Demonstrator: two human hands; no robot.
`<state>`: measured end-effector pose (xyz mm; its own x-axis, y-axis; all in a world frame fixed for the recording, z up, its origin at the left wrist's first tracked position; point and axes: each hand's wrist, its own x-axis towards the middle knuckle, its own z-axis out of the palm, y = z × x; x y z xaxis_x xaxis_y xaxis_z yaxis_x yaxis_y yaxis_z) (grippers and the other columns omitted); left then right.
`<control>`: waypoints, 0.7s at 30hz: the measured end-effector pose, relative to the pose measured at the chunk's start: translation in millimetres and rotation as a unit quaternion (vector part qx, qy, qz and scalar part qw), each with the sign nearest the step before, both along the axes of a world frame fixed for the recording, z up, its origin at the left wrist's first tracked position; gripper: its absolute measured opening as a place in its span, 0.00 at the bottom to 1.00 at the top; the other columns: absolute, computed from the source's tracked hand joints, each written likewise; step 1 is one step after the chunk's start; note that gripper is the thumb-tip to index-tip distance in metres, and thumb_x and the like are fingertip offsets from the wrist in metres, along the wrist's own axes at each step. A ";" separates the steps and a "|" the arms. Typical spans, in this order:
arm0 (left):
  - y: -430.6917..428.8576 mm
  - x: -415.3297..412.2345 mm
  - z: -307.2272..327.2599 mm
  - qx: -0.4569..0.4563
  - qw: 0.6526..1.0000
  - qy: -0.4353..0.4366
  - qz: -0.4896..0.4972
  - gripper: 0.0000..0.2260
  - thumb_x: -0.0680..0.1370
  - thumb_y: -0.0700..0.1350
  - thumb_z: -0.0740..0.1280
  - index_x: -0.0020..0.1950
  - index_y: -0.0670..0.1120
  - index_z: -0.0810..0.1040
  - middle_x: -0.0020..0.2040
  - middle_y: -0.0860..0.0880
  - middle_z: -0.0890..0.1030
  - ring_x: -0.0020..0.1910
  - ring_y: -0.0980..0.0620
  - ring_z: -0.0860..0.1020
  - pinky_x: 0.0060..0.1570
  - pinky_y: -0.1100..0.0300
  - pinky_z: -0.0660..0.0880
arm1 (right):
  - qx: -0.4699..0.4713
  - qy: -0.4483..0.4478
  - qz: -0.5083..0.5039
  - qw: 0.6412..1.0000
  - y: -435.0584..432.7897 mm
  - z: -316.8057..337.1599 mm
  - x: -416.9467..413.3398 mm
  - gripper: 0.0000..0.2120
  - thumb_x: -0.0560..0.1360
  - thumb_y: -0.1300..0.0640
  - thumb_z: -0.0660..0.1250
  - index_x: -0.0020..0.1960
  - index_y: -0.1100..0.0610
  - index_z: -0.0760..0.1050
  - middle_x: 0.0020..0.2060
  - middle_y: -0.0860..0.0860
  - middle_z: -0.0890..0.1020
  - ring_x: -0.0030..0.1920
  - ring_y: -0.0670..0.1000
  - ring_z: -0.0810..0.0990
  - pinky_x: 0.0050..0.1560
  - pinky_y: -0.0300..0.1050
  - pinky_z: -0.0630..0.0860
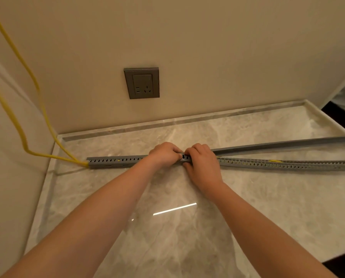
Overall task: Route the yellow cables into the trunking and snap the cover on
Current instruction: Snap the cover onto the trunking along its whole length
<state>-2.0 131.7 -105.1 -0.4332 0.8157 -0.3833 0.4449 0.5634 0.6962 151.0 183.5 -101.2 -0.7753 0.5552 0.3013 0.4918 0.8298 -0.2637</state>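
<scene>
Where the marble table [268,207] meets the beige wall, the grey slotted trunking [115,161] lies flat on the table, running from left to right, a little in front of the wall. 2 yellow cables [22,135] hang down along the left wall, cross the table's corner and enter the trunking's left end. Further right, a strip of yellow shows inside the open channel.

The grey cover [288,143] sits on the left part of the trunking. From just beside the hands it lifts away and angles back towards the right edge of the view, apart from the channel below it.

Both hands meet at the middle of the trunking, knuckles almost touching. The left hand [163,154] has its fingers curled over the top, a narrow grip on the trunking where the cover is seated. The right hand [202,164] wraps over the trunking too, fingers bent across the top and thumb at the near side, right where the cover starts to rise.

A grey wall socket [141,83] sits on the wall above the hands.
</scene>
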 end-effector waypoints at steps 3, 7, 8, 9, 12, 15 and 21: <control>1.2 -0.2 0.4 -0.007 1.000 -0.012 0.012 0.10 0.74 0.47 0.66 0.51 0.57 0.84 0.52 0.55 0.84 0.53 0.52 0.80 0.59 0.51 0.76 | 0.020 -0.022 0.013 0.999 4.1 0.4 -1.9 0.11 0.68 0.56 0.74 0.48 0.58 0.78 0.44 0.53 0.79 0.45 0.56 0.76 0.41 0.51 0.73; 3.1 2.3 0.8 0.004 0.999 -0.006 0.034 0.07 0.75 0.47 0.67 0.47 0.57 0.84 0.51 0.55 0.84 0.53 0.52 0.80 0.58 0.52 0.76 | 0.026 -0.047 0.027 0.998 7.8 3.6 -4.7 0.12 0.69 0.56 0.73 0.50 0.59 0.78 0.46 0.54 0.79 0.47 0.57 0.76 0.43 0.52 0.73; 3.2 3.5 0.8 0.002 0.999 0.011 0.032 0.07 0.76 0.48 0.66 0.46 0.57 0.84 0.50 0.55 0.84 0.52 0.52 0.80 0.57 0.52 0.76 | 0.023 -0.052 0.030 0.998 8.5 4.6 -5.2 0.12 0.69 0.56 0.72 0.50 0.59 0.78 0.47 0.54 0.79 0.48 0.57 0.76 0.43 0.52 0.73; 2.6 5.6 2.7 -0.004 0.999 0.035 0.023 0.07 0.77 0.49 0.65 0.44 0.57 0.83 0.47 0.55 0.84 0.50 0.51 0.80 0.56 0.52 0.77 | 0.018 -0.057 0.032 0.998 9.1 5.6 -5.4 0.12 0.70 0.56 0.72 0.51 0.59 0.77 0.47 0.54 0.79 0.49 0.57 0.76 0.44 0.52 0.73; 1.4 6.6 6.8 -0.013 0.998 0.059 -0.003 0.13 0.79 0.50 0.63 0.35 0.56 0.80 0.39 0.54 0.81 0.48 0.47 0.80 0.53 0.50 0.77 | 0.002 -0.066 0.031 0.997 11.6 8.5 -6.9 0.12 0.71 0.55 0.70 0.52 0.58 0.77 0.49 0.53 0.79 0.50 0.55 0.75 0.44 0.49 0.72; -3.1 10.2 10.8 -0.008 0.996 0.092 -0.001 0.11 0.79 0.52 0.62 0.39 0.56 0.81 0.37 0.55 0.80 0.45 0.49 0.80 0.45 0.55 0.75 | -0.034 -0.065 0.014 0.997 13.9 14.7 -7.0 0.12 0.70 0.53 0.70 0.52 0.54 0.79 0.47 0.50 0.79 0.50 0.52 0.75 0.44 0.46 0.73; -11.8 18.2 10.4 0.041 0.982 0.186 -0.010 0.12 0.81 0.52 0.59 0.53 0.57 0.82 0.52 0.53 0.83 0.54 0.48 0.77 0.51 0.53 0.73 | -0.174 -0.116 0.014 0.978 41.3 45.8 -12.3 0.10 0.72 0.47 0.70 0.52 0.47 0.82 0.47 0.43 0.83 0.50 0.47 0.79 0.52 0.49 0.76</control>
<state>16.1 119.9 -94.7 -0.5144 0.8469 -0.1350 0.6872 0.5012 0.5259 138.7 224.8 -55.4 -0.8165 0.5707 -0.0873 0.5505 0.7238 -0.4161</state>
